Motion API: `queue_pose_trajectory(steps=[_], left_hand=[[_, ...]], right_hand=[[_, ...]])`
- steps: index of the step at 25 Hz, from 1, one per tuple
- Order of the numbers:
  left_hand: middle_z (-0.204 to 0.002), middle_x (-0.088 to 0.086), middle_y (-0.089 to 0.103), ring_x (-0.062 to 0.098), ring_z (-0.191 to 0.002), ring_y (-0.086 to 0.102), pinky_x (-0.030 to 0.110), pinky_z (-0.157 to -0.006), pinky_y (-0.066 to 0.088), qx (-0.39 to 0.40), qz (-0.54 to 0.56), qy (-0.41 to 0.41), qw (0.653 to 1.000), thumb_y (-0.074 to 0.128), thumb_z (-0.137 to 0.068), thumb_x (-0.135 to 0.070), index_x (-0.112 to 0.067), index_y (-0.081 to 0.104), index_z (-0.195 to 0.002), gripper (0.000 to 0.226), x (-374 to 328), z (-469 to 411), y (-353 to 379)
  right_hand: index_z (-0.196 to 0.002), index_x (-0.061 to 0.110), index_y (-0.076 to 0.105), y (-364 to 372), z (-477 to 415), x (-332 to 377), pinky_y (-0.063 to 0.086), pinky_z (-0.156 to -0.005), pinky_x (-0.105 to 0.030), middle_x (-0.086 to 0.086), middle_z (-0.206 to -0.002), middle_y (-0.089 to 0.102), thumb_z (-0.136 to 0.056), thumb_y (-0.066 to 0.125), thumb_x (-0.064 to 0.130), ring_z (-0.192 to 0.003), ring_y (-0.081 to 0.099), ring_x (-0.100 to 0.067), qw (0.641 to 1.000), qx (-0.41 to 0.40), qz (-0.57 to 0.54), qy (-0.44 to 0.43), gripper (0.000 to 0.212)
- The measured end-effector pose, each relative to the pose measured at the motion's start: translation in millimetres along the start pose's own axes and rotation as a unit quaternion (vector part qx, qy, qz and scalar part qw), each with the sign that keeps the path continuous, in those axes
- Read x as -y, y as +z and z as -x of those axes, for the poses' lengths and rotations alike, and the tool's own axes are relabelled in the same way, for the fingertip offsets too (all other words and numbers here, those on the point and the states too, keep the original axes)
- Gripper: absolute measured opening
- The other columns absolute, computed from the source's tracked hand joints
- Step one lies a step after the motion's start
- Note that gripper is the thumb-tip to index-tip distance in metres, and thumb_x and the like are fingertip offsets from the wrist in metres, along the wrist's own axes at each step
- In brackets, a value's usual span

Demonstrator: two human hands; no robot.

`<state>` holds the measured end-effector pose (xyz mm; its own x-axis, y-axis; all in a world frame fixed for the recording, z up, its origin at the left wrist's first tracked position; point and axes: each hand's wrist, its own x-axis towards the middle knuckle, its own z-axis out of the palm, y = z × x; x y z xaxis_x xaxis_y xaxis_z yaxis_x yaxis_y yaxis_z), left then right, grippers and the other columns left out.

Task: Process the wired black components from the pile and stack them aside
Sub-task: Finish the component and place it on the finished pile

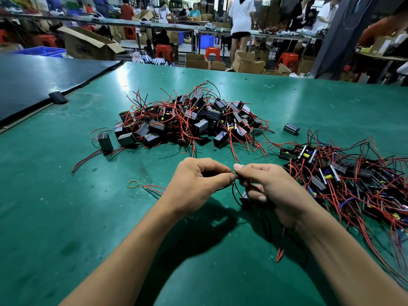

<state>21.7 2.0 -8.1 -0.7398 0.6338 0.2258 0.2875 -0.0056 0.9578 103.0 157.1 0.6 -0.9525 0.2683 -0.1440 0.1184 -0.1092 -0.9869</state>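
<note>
Black component (243, 198) sits mostly hidden in the right hand (272, 191); its wires (233, 192) run sideways, pinched also by left hand (196, 184).

Factory assembly workshop. Shown by: wired black components (187, 120) heaped on green-matted workbench (55, 206); benches (154, 26) attended by workers (241, 16); cardboard cartons (88, 44), red stools (163, 51), blue crates (207, 41).

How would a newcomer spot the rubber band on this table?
On the green table, find the central pile of wired black components. Come toward the camera to the left hand; just left of it lies the yellow rubber band. It is the only thin, closed ring lying there, with no wires attached.
</note>
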Motion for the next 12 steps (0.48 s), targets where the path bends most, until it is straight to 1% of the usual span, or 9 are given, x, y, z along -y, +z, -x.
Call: queue_pose_trajectory(steps=[2, 4, 6, 8, 9, 11, 12], left_hand=[[-0.049, -0.013, 0.058, -0.004, -0.044, 0.045, 0.007, -0.046, 0.033, -0.007, 0.007, -0.018, 1.000, 0.074, -0.083, -0.009, -0.006, 0.076, -0.081, 0.004, 0.8, -0.4, -1.1], [-0.049, -0.011, 0.055, -0.001, -0.043, 0.042, 0.010, -0.043, 0.033, -0.011, 0.019, -0.043, 0.999, 0.075, -0.084, -0.013, -0.009, 0.076, -0.079, 0.006, 1.6, -0.5, -3.3], [-0.050, -0.011, 0.056, 0.002, -0.045, 0.043, 0.011, -0.044, 0.034, -0.012, 0.027, -0.056, 0.998, 0.074, -0.084, -0.014, -0.010, 0.076, -0.078, 0.007, 2.3, -1.3, -5.6], [-0.053, -0.010, 0.059, 0.004, -0.048, 0.044, 0.012, -0.047, 0.036, -0.014, 0.036, -0.064, 0.997, 0.074, -0.083, -0.012, -0.012, 0.077, -0.076, 0.007, 3.1, -2.4, -7.8], [-0.053, -0.009, 0.059, 0.004, -0.049, 0.044, 0.012, -0.048, 0.036, -0.012, 0.042, -0.068, 0.997, 0.075, -0.083, -0.012, -0.012, 0.077, -0.076, 0.008, 3.5, -2.8, -8.4], [-0.053, -0.008, 0.059, 0.004, -0.048, 0.044, 0.012, -0.047, 0.035, -0.005, 0.043, -0.073, 0.996, 0.075, -0.082, -0.012, -0.012, 0.077, -0.075, 0.007, 3.9, -3.0, -8.4], [-0.053, -0.008, 0.060, 0.004, -0.048, 0.044, 0.012, -0.047, 0.035, -0.003, 0.043, -0.075, 0.996, 0.075, -0.082, -0.012, -0.012, 0.077, -0.075, 0.007, 4.0, -3.1, -8.2]], right_hand=[[-0.070, 0.012, 0.060, -2.0, 0.2, -1.3, 0.028, -0.042, -0.018, 0.005, -0.053, 0.049, -0.090, 0.070, 0.026, -0.036, 0.035, -0.008, 0.999, 0.007, 0.016, -0.034, 0.026], [-0.077, 0.011, 0.066, -4.6, 0.9, -3.2, 0.037, -0.046, -0.024, 0.001, -0.059, 0.057, -0.090, 0.071, 0.028, -0.038, 0.044, -0.012, 0.993, -0.001, 0.080, -0.091, 0.022], [-0.084, 0.015, 0.070, -6.3, 1.3, -5.2, 0.042, -0.045, -0.024, -0.008, -0.063, 0.061, -0.090, 0.073, 0.028, -0.042, 0.052, -0.018, 0.979, -0.016, 0.151, -0.136, 0.015], [-0.089, 0.021, 0.071, -7.0, 1.3, -7.1, 0.044, -0.046, -0.024, -0.018, -0.063, 0.060, -0.090, 0.073, 0.025, -0.045, 0.056, -0.021, 0.972, -0.015, 0.172, -0.158, 0.005], [-0.090, 0.024, 0.072, -7.4, 1.1, -7.6, 0.046, -0.047, -0.027, -0.023, -0.067, 0.061, -0.090, 0.074, 0.022, -0.046, 0.057, -0.021, 0.970, -0.013, 0.175, -0.168, 0.003], [-0.092, 0.028, 0.073, -8.5, 0.7, -9.1, 0.050, -0.047, -0.032, -0.025, -0.073, 0.065, -0.088, 0.075, 0.019, -0.045, 0.058, -0.021, 0.964, -0.022, 0.185, -0.189, 0.010], [-0.091, 0.029, 0.074, -9.0, 0.4, -9.6, 0.051, -0.046, -0.032, -0.023, -0.069, 0.066, -0.087, 0.076, 0.018, -0.044, 0.058, -0.022, 0.960, -0.029, 0.193, -0.200, 0.012]])
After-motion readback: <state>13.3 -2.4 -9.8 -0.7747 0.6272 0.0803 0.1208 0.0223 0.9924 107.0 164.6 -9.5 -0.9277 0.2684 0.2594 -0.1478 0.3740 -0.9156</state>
